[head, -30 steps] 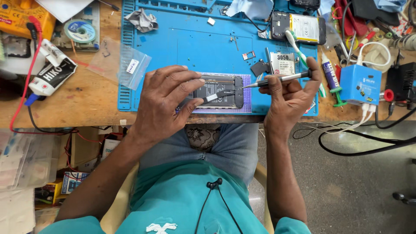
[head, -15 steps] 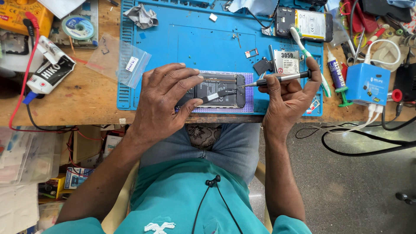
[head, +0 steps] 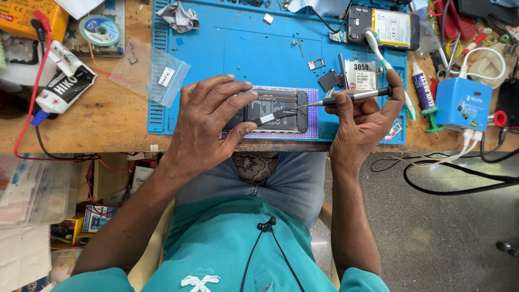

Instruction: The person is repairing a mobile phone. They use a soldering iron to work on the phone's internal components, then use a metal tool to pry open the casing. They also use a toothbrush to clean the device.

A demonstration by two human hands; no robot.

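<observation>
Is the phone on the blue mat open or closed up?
Open. The phone lies with its back cover off, dark inner parts showing. The left hand steadies it; the right hand points a screwdriver at it.

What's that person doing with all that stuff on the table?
A person sits at a cluttered wooden table. Their left hand presses down on an opened phone lying on a blue mat. Their right hand holds a thin screwdriver, its tip at the phone's edge. A toothbrush and a glue tube lie nearby.
</observation>
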